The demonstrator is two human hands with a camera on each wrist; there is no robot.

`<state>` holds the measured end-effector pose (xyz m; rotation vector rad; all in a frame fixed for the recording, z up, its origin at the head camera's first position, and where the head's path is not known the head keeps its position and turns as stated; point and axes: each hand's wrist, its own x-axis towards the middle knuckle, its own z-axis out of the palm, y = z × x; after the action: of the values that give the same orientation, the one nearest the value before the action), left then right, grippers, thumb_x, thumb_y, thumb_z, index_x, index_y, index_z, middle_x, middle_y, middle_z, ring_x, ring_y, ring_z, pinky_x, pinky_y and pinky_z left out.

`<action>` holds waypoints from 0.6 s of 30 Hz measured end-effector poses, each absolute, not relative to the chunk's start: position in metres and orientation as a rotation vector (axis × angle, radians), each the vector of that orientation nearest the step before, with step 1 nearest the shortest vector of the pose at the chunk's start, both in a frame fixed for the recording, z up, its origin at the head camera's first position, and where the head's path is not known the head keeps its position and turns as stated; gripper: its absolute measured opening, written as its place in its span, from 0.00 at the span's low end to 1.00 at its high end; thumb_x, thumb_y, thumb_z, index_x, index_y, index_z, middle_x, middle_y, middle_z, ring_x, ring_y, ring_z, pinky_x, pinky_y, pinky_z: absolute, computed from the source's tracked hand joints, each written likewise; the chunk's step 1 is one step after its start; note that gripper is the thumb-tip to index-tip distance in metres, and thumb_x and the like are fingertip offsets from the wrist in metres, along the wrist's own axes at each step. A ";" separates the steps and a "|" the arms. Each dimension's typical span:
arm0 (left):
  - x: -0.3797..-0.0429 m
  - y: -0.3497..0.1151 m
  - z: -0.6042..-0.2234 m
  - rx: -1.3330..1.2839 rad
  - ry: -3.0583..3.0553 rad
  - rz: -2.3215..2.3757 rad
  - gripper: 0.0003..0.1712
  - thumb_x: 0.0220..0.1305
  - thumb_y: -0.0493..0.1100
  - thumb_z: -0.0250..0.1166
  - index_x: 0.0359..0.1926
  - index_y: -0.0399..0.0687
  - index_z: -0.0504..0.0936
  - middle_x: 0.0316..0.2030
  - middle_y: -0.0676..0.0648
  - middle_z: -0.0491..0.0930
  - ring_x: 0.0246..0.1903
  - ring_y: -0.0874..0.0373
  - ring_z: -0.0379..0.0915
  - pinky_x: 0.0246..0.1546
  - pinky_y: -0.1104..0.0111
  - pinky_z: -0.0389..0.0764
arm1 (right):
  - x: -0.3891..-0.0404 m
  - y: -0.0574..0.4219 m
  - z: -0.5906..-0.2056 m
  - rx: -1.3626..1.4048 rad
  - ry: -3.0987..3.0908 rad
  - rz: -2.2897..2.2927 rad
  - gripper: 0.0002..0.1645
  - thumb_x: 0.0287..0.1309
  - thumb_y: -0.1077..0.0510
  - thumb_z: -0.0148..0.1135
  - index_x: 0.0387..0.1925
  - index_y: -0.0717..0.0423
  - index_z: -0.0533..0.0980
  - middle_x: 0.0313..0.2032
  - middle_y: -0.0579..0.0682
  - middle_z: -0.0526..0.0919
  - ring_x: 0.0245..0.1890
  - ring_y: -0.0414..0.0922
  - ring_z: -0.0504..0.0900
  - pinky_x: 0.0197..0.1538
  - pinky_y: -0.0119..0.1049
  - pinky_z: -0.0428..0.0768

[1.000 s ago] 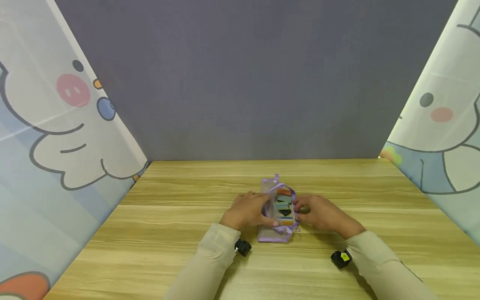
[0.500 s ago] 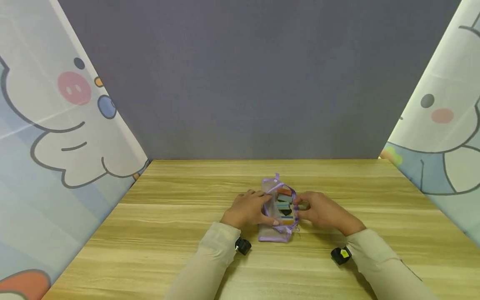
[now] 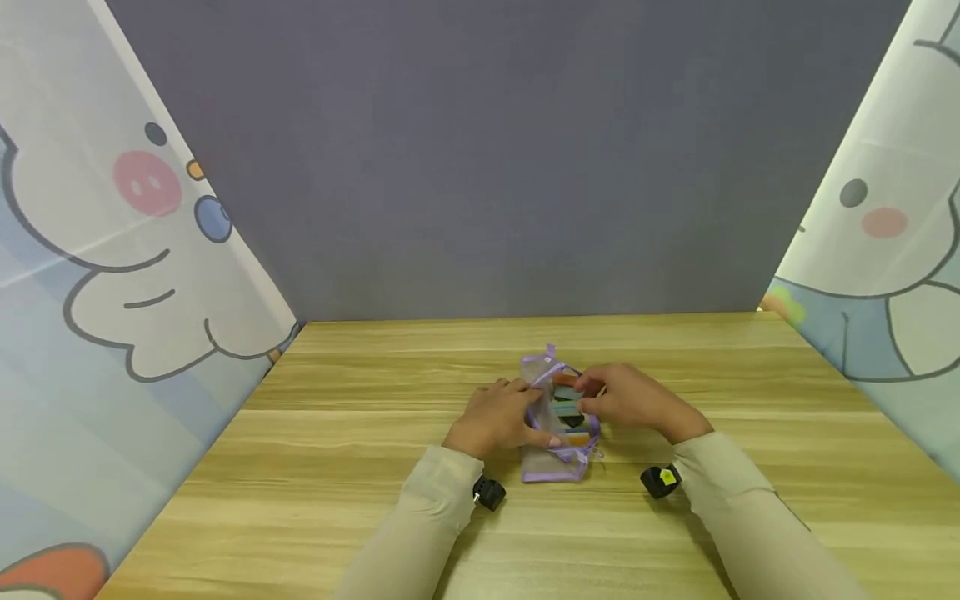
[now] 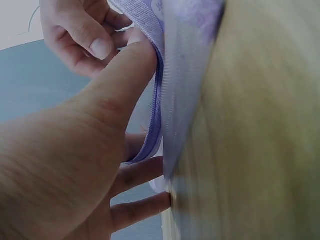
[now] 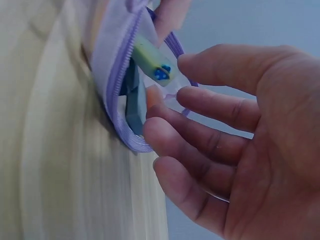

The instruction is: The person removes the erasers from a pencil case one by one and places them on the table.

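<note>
A mesh zip pouch (image 3: 551, 465) with purple trim lies on the wooden table, its mouth unzipped and spread. Inside are several small blocks, among them an orange one (image 3: 566, 380), a grey-blue one (image 5: 135, 107) and a pale yellow-green one (image 5: 152, 60) with a blue motif on its end. My left hand (image 3: 498, 421) holds the pouch at its zipped edge, with the thumb over the zipper (image 4: 157, 95) and two fingertips reaching the table. At the mouth, my right hand (image 3: 630, 400) has its fingers apart and loosely bent, the thumb and index finger beside the yellow-green block's end.
The wooden table (image 3: 337, 467) runs back to a dark grey panel (image 3: 480, 167). Cartoon-printed sheets (image 3: 150, 275) stand at both sides. A black camera (image 3: 490, 493) is worn at the left wrist, another black camera (image 3: 662, 481) at the right.
My right hand has let go of the pouch's right edge and moved left and farther back, over the mouth. The left hand stays in place on the pouch.
</note>
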<state>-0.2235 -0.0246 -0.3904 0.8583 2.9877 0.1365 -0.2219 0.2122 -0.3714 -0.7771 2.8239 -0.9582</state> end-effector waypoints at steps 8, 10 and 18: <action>-0.225 -0.027 -0.392 0.882 2.986 0.102 0.52 0.51 0.82 0.61 0.72 0.63 0.71 0.68 0.54 0.69 0.62 0.47 0.68 0.56 0.47 0.73 | -0.231 0.212 -0.378 -0.759 2.774 -1.002 0.14 0.60 0.57 0.67 0.46 0.61 0.82 0.34 0.45 0.85 0.33 0.40 0.81 0.37 0.39 0.80; -0.226 -0.028 -0.392 0.879 2.986 0.097 0.51 0.51 0.82 0.61 0.72 0.64 0.71 0.68 0.54 0.69 0.62 0.46 0.68 0.55 0.47 0.73 | -0.230 0.211 -0.379 -0.754 2.756 -1.025 0.13 0.61 0.58 0.67 0.46 0.60 0.82 0.33 0.44 0.84 0.33 0.41 0.81 0.36 0.39 0.80; -0.226 -0.028 -0.392 0.903 2.982 0.098 0.51 0.53 0.81 0.61 0.72 0.62 0.72 0.66 0.54 0.70 0.61 0.48 0.69 0.54 0.50 0.74 | -0.222 0.211 -0.379 -0.821 2.779 -1.043 0.06 0.60 0.60 0.68 0.37 0.57 0.79 0.28 0.43 0.80 0.27 0.40 0.76 0.30 0.35 0.76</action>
<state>-0.2256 -0.0281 -0.3917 0.9031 2.9817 0.0977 -0.2217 0.2109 -0.3791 -0.8210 2.7788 -1.0427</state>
